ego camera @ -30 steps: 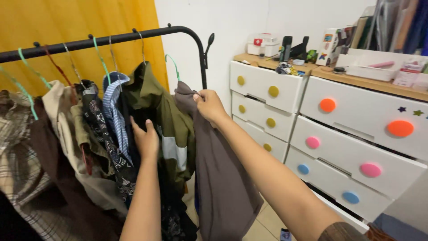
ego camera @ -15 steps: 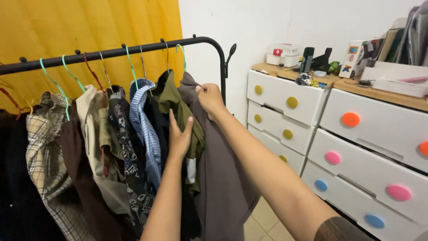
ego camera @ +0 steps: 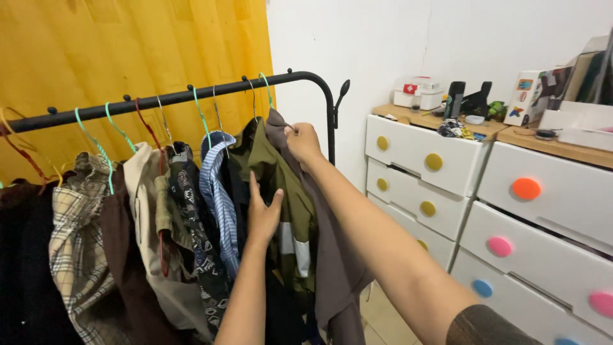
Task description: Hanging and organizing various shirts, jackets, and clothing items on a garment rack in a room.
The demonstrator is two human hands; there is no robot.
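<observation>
At the rail's right end, the right hand [ego camera: 302, 142] has its grip pinched together on the shoulder of the brown-grey garment [ego camera: 332, 255], hung last on the black rack [ego camera: 191, 96]. Left of that grip, the left hand [ego camera: 263, 214] lies open and flat against the olive jacket [ego camera: 281, 179], clasping nothing. Since half a second ago both hands sit about as before, the olive jacket more exposed. Two hands; two white drawer chests [ego camera: 421, 153] to the right.
</observation>
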